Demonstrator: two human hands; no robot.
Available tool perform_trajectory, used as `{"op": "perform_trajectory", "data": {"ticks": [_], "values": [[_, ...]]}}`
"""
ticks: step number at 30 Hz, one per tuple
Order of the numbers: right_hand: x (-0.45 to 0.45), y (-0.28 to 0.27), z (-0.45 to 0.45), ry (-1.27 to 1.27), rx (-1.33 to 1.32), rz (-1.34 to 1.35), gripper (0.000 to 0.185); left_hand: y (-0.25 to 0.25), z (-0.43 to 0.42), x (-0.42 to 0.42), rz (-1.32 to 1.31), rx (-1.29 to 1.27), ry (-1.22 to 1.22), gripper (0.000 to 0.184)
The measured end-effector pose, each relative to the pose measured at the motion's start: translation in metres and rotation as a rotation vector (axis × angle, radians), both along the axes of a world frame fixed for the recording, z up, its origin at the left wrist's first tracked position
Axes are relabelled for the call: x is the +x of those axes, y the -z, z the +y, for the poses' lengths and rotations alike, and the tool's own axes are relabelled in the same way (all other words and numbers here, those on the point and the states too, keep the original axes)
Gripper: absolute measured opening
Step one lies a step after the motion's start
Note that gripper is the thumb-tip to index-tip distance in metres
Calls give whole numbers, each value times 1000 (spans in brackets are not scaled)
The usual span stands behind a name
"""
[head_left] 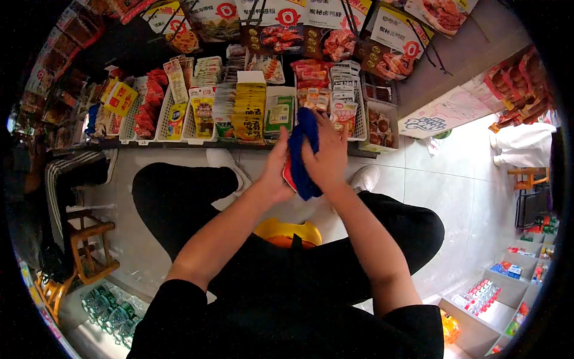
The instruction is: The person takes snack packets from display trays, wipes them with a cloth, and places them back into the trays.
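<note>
In front of the snack shelf, my right hand (327,157) presses a dark blue cloth (304,170) with its fingers bent over it. My left hand (276,170) is on the other side, gripping a red packet (288,175) with a pale edge. Most of the packet is hidden behind the cloth and fingers, so its kind cannot be made out. Just beyond my hands stand a box of green packets (278,113), a stack of yellow packets (249,110) and a white basket (360,122) of red and white snack packets.
Hanging snack bags (394,42) line the top of the shelf. A yellow stool (289,230) shows between my knees. Wooden stools (95,248) and wrapped bottles (110,311) are at left. Bins of goods (505,287) stand at right. People's legs show at both sides.
</note>
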State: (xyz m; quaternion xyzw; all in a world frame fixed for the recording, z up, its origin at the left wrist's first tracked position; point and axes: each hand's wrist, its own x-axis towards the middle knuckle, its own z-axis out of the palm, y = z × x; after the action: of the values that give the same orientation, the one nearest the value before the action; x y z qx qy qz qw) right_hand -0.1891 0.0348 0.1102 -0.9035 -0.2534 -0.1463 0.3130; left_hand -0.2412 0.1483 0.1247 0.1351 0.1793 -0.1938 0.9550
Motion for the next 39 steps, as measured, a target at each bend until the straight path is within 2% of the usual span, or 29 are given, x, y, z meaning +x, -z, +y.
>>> {"op": "perform_trajectory", "data": {"ticks": [1, 2, 4, 6, 7, 10, 14, 16, 17, 18, 19, 20, 21, 24, 25, 26, 28, 29, 31, 34, 37, 39], "values": [[2, 4, -5, 15, -6, -12, 36, 1, -2, -1, 29, 35, 12, 65], [5, 6, -7, 49, 24, 105, 36, 2, -4, -2, 56, 70, 27, 64], [13, 10, -12, 121, 80, 336, 34, 2, -6, -2, 25, 102, 49, 51], [29, 21, -22, 259, 197, 383, 34, 6, -8, -3, 27, 209, 73, 45], [36, 27, -30, 284, 238, 426, 34, -5, -8, -4, 37, 199, 70, 35], [45, 22, -41, 391, 456, 468, 35, 4, 1, 1, 35, 171, 132, 46], [46, -11, -55, 373, 758, 564, 36, 10, 12, 13, 5, 22, -15, 46], [24, -33, -44, 276, 509, 424, 36, 4, 15, 19, -35, 44, -60, 47], [12, -37, -36, 212, 355, 379, 40, 21, 19, 21, -133, -41, -4, 48], [5, -23, -25, 59, 210, 175, 51, 15, 12, 21, -112, -43, -39, 49], [-3, -20, -15, -117, 157, 217, 57, 3, 0, 17, -88, -44, -74, 50], [-10, -8, -6, -93, 304, 222, 57, -2, -7, 14, -61, -45, -109, 51], [-19, -2, 2, -17, 325, 330, 58, 5, -6, 13, -21, 23, -138, 56], [-45, 4, 12, -261, 289, 199, 60, 5, 8, 10, 37, 129, -191, 60], [-50, 3, 15, -327, 314, 224, 61, 17, 19, 14, -70, 84, -167, 62], [-51, 1, 17, -350, 286, 204, 61, 28, 26, 19, 12, 205, -184, 61], [-54, -6, 18, -387, 230, 172, 62, 30, 32, 18, -102, 115, -138, 59], [-50, -9, 16, -379, 184, 135, 61, 32, 29, 16, -81, 97, -171, 60], [-24, -16, 8, -364, 92, 58, 60, -3, 12, 13, -44, 63, -239, 61], [5, -5, -3, -142, 107, -44, 54, 1, 2, 8, 30, -85, -45, 59], [12, 7, -16, -38, 279, 265, 44, 14, -2, 4, -77, 55, -23, 47], [19, 6, -23, 107, 304, 511, 40, 14, -2, 4, -69, 156, 4, 41]]}}
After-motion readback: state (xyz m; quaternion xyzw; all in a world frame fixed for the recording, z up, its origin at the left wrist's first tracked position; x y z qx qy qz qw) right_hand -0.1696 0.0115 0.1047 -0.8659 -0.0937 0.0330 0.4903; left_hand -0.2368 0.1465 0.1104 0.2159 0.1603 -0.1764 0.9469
